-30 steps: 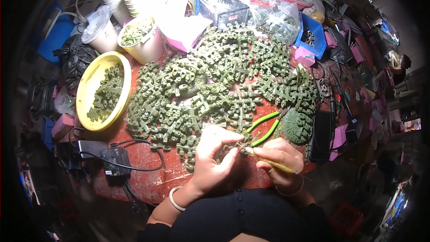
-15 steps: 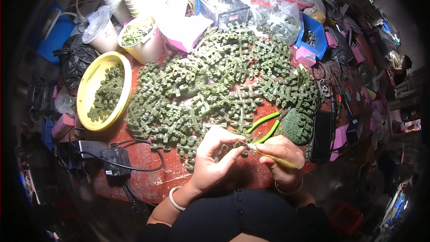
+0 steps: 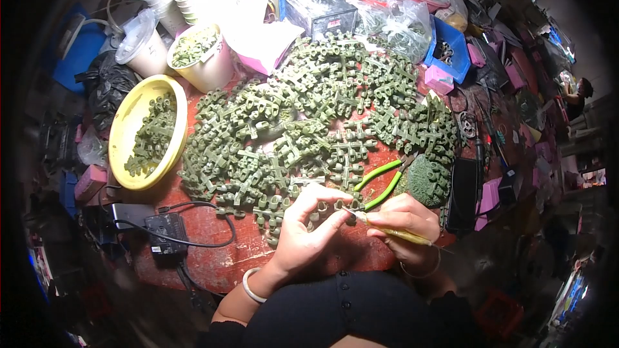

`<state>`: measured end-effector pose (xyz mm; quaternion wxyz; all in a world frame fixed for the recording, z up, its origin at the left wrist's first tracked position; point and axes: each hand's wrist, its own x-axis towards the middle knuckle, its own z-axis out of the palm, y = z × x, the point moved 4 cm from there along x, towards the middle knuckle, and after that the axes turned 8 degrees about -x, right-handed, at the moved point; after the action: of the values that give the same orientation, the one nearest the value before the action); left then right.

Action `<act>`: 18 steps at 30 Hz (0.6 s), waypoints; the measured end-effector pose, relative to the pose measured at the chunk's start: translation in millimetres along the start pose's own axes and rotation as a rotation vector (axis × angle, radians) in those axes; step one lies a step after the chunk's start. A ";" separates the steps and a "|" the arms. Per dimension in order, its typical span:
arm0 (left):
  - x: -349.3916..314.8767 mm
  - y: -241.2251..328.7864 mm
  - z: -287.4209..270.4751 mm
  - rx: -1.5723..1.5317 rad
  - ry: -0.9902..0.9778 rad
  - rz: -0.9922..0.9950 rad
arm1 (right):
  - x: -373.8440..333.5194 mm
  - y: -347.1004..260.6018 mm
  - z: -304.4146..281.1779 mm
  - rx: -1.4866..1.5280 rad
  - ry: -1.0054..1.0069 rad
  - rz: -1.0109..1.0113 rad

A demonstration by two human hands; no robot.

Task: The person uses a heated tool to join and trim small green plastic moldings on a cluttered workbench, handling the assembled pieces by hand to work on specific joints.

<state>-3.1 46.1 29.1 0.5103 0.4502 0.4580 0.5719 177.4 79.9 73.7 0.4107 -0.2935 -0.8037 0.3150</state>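
My left hand [image 3: 308, 227] pinches a green branched piece with short hollow tubes [image 3: 339, 205] between thumb and fingers, low over the near edge of the table. My right hand [image 3: 411, 222] is closed round a slim tool with a yellow handle [image 3: 407, 236], its fine tip at the held piece. Just beyond the hands lie pliers with bright green handles [image 3: 389, 187]. A broad heap of similar green branched pieces [image 3: 284, 135] spreads over the red table [image 3: 225, 251]. Part of the held piece is hidden by my left fingers.
A yellow basin [image 3: 117, 148] with more pieces stands left. White buckets [image 3: 209, 67] and plastic bags are behind the heap. A black adapter with a cable [image 3: 166, 235] sits front left. At right are a round green pad [image 3: 428, 182], a dark phone [image 3: 463, 193] and a blue bin [image 3: 459, 61].
The yellow tool has swung in my right hand, its back end now pointing further out to the right. My left hand stays nearly in place, still pinching the green piece.
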 end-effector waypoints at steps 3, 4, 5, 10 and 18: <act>1.8 -0.2 0.4 -0.002 -0.023 -0.017 | -1.0 3.3 -0.1 -0.055 0.066 0.044; 2.5 0.2 0.8 0.008 -0.041 -0.008 | -0.3 2.8 -0.8 -0.053 0.066 0.042; 2.6 0.1 0.8 0.009 -0.040 -0.007 | 1.0 0.9 -0.8 -0.023 0.024 0.026; 0.7 0.8 1.5 -0.109 -0.037 -0.124 | -0.6 4.8 -6.4 -0.086 0.119 0.019; 1.0 -2.9 2.8 -0.148 -0.078 -0.154 | 5.9 1.2 -7.4 -0.048 0.057 0.055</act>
<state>0.1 47.5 26.8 0.6020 0.3968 0.4276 0.5452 181.0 86.9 79.1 0.4175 -0.3341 -0.7906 0.2983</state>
